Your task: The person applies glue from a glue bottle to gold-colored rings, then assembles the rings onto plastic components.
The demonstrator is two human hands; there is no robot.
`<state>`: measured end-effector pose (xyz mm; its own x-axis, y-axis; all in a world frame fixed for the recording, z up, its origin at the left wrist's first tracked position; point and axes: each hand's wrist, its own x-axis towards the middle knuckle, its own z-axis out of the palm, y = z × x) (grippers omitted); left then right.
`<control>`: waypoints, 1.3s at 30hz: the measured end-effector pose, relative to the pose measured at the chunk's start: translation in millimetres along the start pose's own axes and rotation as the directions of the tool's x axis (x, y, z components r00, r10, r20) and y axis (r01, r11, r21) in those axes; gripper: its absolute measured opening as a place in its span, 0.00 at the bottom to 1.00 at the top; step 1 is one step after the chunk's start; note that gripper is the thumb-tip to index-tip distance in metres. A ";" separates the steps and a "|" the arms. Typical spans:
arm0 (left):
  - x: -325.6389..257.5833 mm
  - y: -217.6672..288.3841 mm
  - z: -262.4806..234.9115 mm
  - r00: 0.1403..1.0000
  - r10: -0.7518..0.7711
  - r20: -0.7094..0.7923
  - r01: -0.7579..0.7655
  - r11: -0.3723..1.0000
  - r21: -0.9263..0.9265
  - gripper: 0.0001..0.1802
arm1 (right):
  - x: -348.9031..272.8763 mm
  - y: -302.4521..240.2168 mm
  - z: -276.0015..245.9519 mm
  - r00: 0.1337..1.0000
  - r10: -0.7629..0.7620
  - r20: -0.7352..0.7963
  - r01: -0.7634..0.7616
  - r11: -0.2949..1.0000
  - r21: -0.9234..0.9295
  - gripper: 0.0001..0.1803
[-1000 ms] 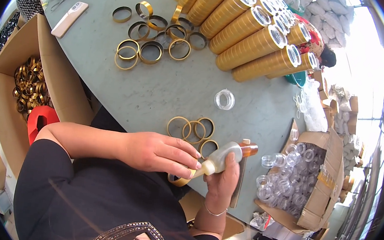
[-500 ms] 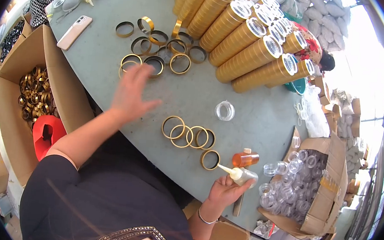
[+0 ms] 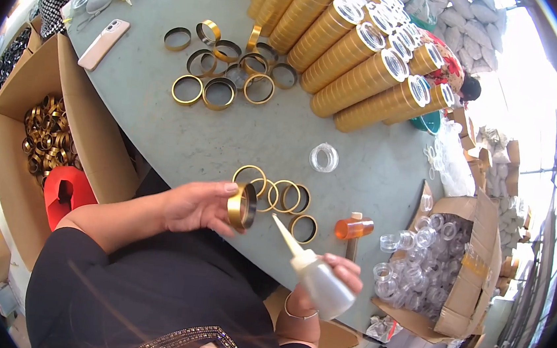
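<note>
A: Take the orange-headed mallet (image 3: 354, 228) as your landmark. Your left hand (image 3: 197, 208) is off to its left, fingers curved partway in, with one gold ring (image 3: 235, 211) gripped at its edge.

B: Yes, and you have that ring standing on its side, dark lining turned toward the mallet. Your right hand (image 3: 344, 272) is just on the near side of the mallet, wrapped around a squeeze bottle (image 3: 325, 289); how hard you are pressing, I cannot tell.

A: Your pale nozzle (image 3: 287, 235) points up and away to the mallet's left, its tip near the gold ring but apart from it.

B: Also left of the mallet, you have five loose rings (image 3: 305, 201) on the table (image 3: 229, 133), some overlapping in view.

A: Beyond the mallet lies your single clear ring (image 3: 333, 160), and farther off, the gold tubes (image 3: 359, 85).

B: Right of the mallet sits your open carton (image 3: 474, 284), heaped with clear plastic pieces (image 3: 417, 259).
</note>
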<state>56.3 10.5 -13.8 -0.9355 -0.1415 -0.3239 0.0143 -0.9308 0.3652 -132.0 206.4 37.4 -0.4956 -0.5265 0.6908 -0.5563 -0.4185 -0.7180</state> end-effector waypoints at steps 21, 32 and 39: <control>-1.7 -11.2 36.0 0.927 0.282 0.249 -0.375 0.735 0.564 0.38 | 17.4 -13.3 -6.6 0.946 0.042 0.321 0.057 0.954 -0.293 0.31; 17.5 1.3 41.1 0.365 0.314 0.877 -0.824 -0.329 0.461 0.23 | 44.3 -9.6 -2.1 0.686 0.715 0.138 -0.727 0.661 0.186 0.21; 9.6 9.3 46.2 0.396 0.294 0.870 -0.778 -0.395 0.488 0.17 | 12.7 36.8 -3.2 0.349 0.894 0.281 -0.729 0.071 0.681 0.21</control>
<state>31.1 16.0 26.8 -0.6732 -0.0369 0.7385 0.5502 0.6423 0.5336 -160.9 186.7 20.1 -0.4827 -0.7659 -0.4246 0.7760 -0.1494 -0.6128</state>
